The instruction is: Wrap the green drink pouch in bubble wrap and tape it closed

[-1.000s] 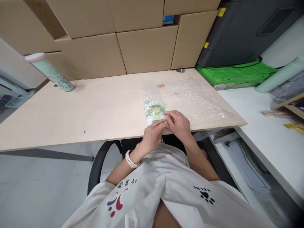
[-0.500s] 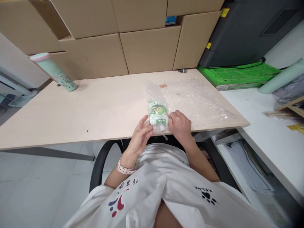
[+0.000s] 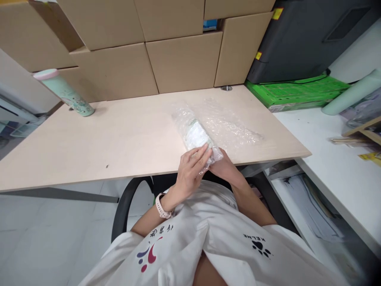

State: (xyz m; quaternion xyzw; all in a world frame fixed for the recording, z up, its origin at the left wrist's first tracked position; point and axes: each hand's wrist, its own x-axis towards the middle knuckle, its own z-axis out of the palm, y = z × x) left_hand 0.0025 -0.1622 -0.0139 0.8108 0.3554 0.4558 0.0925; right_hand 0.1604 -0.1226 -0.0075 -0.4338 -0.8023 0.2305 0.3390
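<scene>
A white and green pouch [image 3: 197,134] lies inside clear bubble wrap [image 3: 233,126] near the desk's front edge. It is tilted, its plain white side mostly up. My left hand [image 3: 191,169] presses its fingers over the near end of the wrapped pouch, closed on it. At the right, my right hand [image 3: 224,167] holds the near end of the wrap from below; its fingertips are hidden under the plastic. The loose part of the wrap spreads to the right across the desk.
A mint tumbler with a pink rim [image 3: 65,92] stands at the left of the desk [image 3: 133,135]. Cardboard boxes [image 3: 184,59] line the back. To the right are a green crate [image 3: 297,93], a dark case [image 3: 303,39] and a white side table [image 3: 333,167].
The pouch has turned over from its printed kiwi side to its white side and tilted. My left hand has moved right onto it. My right hand has slid beneath, drawing the bubble wrap inward.
</scene>
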